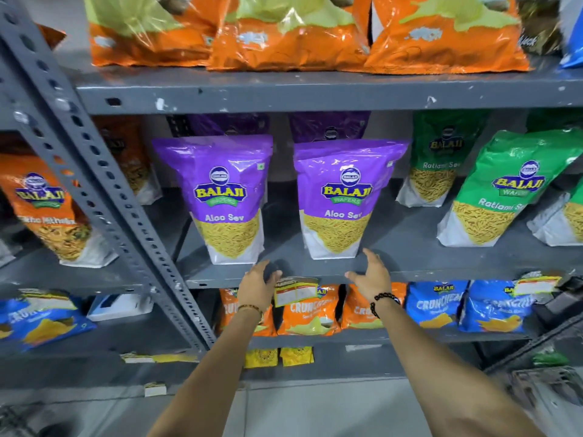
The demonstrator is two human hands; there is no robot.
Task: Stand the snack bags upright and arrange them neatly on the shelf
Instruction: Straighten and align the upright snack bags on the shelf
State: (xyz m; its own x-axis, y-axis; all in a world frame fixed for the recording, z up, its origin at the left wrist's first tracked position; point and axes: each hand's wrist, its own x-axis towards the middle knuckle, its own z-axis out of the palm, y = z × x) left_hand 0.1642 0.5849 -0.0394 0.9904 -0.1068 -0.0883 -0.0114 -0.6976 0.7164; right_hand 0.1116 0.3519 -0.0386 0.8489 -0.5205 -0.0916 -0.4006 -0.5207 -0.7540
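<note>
Two purple Aloo Sev bags stand upright side by side on the grey middle shelf (394, 244): the left purple bag (225, 197) and the right purple bag (342, 197). More purple bags stand behind them. My left hand (257, 283) hovers open just below the left bag, at the shelf's front edge. My right hand (372, 275) is open too, fingers spread, with its fingertips near the bottom right corner of the right bag. Neither hand holds anything. A green Ratlami Sev bag (501, 190) leans to the right on the same shelf.
Another green bag (438, 159) stands further back. Orange bags (303, 29) fill the upper shelf. Orange (307, 313) and blue Crunchem packs (437, 305) line the lower shelf. A perforated grey upright (104, 190) divides off the left bay, where an orange bag (53, 209) leans.
</note>
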